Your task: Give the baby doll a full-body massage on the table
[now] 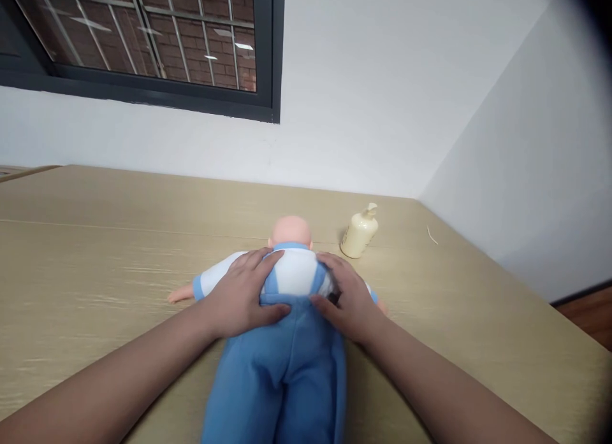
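Observation:
A baby doll [294,275] lies face down on the table, its bald head pointing away from me. It wears a white top with blue trim and blue overalls [282,374]. My left hand [243,294] rests on the left of the doll's back, fingers stretched out over the shoulder and thumb apart at the waist. On the right side of the back lies my right hand [351,297], fingers slightly bent and thumb spread toward the middle. The doll's arms stretch out sideways; my right hand and forearm partly cover one. Its feet are out of view.
A cream pump bottle [359,234] stands beyond the doll, to the right of its head. The wooden table [95,265] reaches a white wall [373,100]. A thin pale strand [432,234] lies farther right. At upper left is a barred window [157,36].

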The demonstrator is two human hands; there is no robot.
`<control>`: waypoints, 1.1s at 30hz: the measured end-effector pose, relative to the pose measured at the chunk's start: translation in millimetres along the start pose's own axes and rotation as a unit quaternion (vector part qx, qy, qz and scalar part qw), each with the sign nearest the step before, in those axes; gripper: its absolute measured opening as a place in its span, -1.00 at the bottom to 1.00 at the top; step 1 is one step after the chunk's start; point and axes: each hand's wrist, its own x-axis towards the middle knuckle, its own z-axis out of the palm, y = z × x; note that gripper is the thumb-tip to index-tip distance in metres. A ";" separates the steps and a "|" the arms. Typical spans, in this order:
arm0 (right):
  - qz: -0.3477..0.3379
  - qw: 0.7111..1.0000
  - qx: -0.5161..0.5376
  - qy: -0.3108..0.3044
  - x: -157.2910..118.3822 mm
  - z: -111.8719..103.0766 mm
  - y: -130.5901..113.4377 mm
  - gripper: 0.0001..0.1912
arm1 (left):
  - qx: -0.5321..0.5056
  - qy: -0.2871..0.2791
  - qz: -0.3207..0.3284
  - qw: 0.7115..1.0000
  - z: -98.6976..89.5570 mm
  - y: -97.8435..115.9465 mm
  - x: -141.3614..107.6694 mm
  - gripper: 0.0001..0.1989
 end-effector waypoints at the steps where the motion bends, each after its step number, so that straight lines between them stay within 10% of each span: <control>1: 0.001 0.999 -0.005 0.039 -0.5 -1.6 -0.4 -0.41 | -0.003 0.004 0.001 1.000 1.1 -2.0 -1.2 -0.06; 5: 0.037 0.995 -0.029 0.091 0.3 -8.8 -3.7 -0.88 | -0.014 0.020 0.002 1.000 3.4 -7.3 -5.1 -0.08; 11: 0.184 0.979 0.065 -0.054 7.3 -15.8 -15.6 -0.85 | 0.003 0.035 0.009 0.999 6.3 -1.7 -4.7 -0.11; 18: 0.367 0.822 0.414 -0.134 10.4 -20.5 -17.2 -0.77 | 0.033 0.044 0.013 0.998 10.4 3.6 -5.6 -0.13; 28: 0.367 0.734 0.568 -0.064 9.6 -10.1 -20.7 -0.74 | 0.045 0.046 0.012 0.998 12.1 4.2 -6.0 -0.13; 33: 0.379 0.695 0.594 -0.143 9.6 -14.1 -19.9 -0.67 | 0.051 0.034 0.009 0.998 11.2 4.9 -5.5 -0.13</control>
